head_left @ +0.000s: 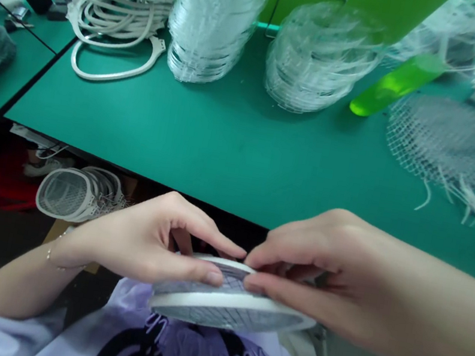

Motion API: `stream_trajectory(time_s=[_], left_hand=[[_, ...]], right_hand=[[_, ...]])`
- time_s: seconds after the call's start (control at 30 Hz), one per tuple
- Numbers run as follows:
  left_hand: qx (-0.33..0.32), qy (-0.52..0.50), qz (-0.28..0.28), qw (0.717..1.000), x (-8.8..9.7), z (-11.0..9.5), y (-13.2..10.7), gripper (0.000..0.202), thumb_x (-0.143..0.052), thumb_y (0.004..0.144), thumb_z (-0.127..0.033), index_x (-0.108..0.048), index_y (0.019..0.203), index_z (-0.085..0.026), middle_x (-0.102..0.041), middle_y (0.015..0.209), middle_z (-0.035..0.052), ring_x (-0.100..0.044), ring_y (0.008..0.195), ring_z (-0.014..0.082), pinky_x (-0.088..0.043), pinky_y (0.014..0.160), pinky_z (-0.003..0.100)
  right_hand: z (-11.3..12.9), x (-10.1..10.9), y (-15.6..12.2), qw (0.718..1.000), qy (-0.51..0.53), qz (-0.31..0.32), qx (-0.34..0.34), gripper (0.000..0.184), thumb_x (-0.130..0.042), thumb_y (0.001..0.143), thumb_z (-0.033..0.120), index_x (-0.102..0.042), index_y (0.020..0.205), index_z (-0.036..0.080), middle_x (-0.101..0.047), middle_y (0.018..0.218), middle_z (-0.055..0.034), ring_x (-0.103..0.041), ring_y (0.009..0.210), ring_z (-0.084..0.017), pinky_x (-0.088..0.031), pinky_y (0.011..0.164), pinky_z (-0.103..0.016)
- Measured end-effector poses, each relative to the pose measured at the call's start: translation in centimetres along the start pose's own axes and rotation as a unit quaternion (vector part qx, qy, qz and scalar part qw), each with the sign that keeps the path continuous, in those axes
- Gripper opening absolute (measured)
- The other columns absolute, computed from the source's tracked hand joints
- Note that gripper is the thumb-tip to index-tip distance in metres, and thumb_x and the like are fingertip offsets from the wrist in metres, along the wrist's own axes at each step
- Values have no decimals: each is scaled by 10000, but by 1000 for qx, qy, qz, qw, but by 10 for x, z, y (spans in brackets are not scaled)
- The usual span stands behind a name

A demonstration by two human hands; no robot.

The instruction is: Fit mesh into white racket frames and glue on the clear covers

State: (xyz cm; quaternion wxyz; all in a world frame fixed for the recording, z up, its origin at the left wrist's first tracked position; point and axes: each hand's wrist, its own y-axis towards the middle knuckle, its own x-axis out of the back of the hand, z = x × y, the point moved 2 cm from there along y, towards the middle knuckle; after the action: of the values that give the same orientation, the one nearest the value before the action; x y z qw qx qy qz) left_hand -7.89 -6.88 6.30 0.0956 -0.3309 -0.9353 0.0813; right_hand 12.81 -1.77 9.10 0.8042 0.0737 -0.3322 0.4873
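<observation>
Close to my lap, below the table's front edge, I hold a white-rimmed oval mesh racket head (238, 307), tilted so it is seen nearly edge-on. My left hand (158, 241) grips its left part, the thumb lying on the near side and the fingers behind the far rim. My right hand (318, 264) pinches the far rim at the right between thumb and fingertips. Both sets of fingertips nearly meet at the rim's top middle. The fingers behind the rim are partly hidden.
On the green table (208, 136) stand piled white oval frames (118, 18) and two stacks of clear plastic rings (212, 28). Further right lie a green translucent cylinder (399, 83) and a pile of mesh sheets (453, 141). Several white-rimmed mesh heads (66, 195) sit below the table at left.
</observation>
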Motion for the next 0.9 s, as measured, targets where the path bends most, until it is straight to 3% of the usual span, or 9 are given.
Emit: stream_trajectory(time_s=[0.1,0.3,0.47,0.6,0.73,0.9], left_hand=[[11,15,32,999,2,-5,0,253,-666,918,-234,-761,1143,-167,-776,902,67,-668,653,124,-475,504,168],[-31,115,-22,993,-5,-12,-4,208,-605,930,-136,-763,1062,-162,-748,758,9,-603,552,74,-415,496,163],[-21,135,-53,989,-12,-10,-6,141,-610,942,-165,-742,989,-150,-748,766,0,-622,578,75,-430,521,163],[-9,143,-76,987,-17,-11,-6,118,-613,938,-171,-729,955,-157,-709,699,-20,-595,537,66,-410,493,162],[-2,143,-83,986,-20,-11,-7,112,-619,936,-186,-728,942,-161,-698,696,-23,-561,512,60,-402,485,164],[19,105,-79,991,-20,-9,-9,149,-617,948,-226,-750,940,-159,-678,656,-27,-492,476,53,-360,447,165]], right_hand=[[2,-1,2,999,44,-6,0,233,-636,905,383,-739,764,229,-655,631,-16,-539,489,-114,-389,420,-229],[0,-10,-10,994,38,-100,10,238,-636,923,350,-664,726,219,-641,775,-25,-560,583,-103,-423,493,-207],[-1,-15,-20,995,38,-88,39,253,-541,981,338,-735,837,264,-637,838,-23,-549,592,-90,-418,503,-208],[-2,-11,-23,997,-13,-64,35,305,-523,986,387,-748,807,286,-606,745,-21,-532,591,-122,-392,494,-243],[-1,-11,-25,992,-43,-86,84,297,-502,998,314,-744,835,262,-578,713,-18,-513,582,-112,-362,502,-237],[3,-15,-24,993,-40,-88,69,270,-520,964,236,-732,797,243,-577,691,-14,-527,555,-104,-369,491,-226]])
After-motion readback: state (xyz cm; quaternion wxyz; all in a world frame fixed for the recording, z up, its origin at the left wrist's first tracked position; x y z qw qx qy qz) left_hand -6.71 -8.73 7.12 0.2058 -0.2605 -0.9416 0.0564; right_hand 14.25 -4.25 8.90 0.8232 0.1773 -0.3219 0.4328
